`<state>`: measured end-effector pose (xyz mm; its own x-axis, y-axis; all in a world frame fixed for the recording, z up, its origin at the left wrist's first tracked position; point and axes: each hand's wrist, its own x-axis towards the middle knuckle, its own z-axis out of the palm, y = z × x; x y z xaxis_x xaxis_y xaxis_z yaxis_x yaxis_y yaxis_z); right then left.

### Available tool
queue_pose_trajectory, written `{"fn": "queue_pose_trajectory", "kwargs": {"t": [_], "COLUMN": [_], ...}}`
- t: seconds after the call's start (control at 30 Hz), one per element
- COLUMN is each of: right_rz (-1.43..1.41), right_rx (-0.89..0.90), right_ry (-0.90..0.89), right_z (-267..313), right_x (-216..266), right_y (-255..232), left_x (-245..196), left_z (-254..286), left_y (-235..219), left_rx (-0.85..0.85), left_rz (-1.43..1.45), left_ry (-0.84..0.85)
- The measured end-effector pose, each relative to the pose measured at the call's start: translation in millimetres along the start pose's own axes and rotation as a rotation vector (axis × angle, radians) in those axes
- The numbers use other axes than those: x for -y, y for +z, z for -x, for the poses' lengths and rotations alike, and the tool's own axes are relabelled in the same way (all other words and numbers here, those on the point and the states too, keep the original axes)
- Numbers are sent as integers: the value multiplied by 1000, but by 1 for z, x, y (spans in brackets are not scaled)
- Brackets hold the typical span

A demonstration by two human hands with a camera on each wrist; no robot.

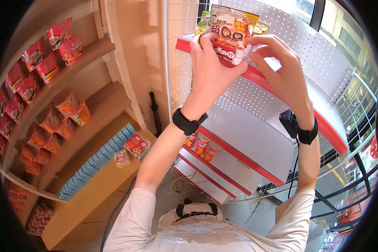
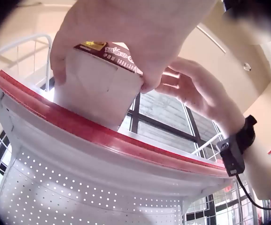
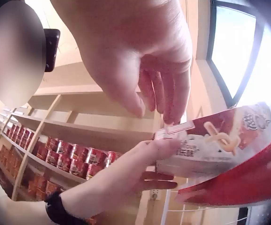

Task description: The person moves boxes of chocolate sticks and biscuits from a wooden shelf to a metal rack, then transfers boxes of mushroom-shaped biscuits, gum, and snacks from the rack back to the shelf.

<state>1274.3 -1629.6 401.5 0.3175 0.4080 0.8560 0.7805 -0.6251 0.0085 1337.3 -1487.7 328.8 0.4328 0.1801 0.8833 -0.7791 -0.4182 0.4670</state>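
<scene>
My left hand (image 1: 214,69) grips a display box (image 2: 95,91) across its front, thumb on one side and fingers on the other. In the left wrist view the box's plain white underside shows, tilted over the red front edge of the upper shelf (image 1: 260,77). An orange-and-red QQ gummy candy packet (image 1: 235,27) stands upright in the box, with a green packet (image 1: 203,21) behind its left side. My right hand (image 1: 281,59) is at the box's right corner, fingers bent loosely. In the right wrist view its fingertips touch a printed flap, with the thumb apart from them.
Below, a lower shelf (image 1: 248,145) carries snack canisters (image 1: 201,145). On the left, wooden shelves hold red noodle cups (image 1: 46,67) and orange cups (image 1: 67,109). A row of blue packs (image 1: 96,159) and a red box (image 1: 137,144) lie underneath. White wire mesh (image 1: 182,63) borders the rack.
</scene>
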Motion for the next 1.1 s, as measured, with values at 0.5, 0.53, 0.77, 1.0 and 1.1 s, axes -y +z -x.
{"fn": "queue_pose_trajectory", "kwargs": {"t": [0.5,0.53,0.77,1.0,1.1], "right_rz": [-1083,-1183,-1707,-1605,-1629], "right_rx": [175,144,157,379,546], "right_ry": [659,715,906,1103,1227], "right_z": [79,78,75,119,156], "right_x": [-10,-11,23,79,107], "right_y": [80,89,154,237,272], "left_x": [7,9,24,27,20], "left_z": [40,46,104,203,261], "left_y": [-100,-110,-173,-266,-307], "left_rx": [-174,-185,-204,-116,-127], "left_rz": [282,212,93,-69,-131], "left_ry": [-53,-11,-117,-251,-402]}}
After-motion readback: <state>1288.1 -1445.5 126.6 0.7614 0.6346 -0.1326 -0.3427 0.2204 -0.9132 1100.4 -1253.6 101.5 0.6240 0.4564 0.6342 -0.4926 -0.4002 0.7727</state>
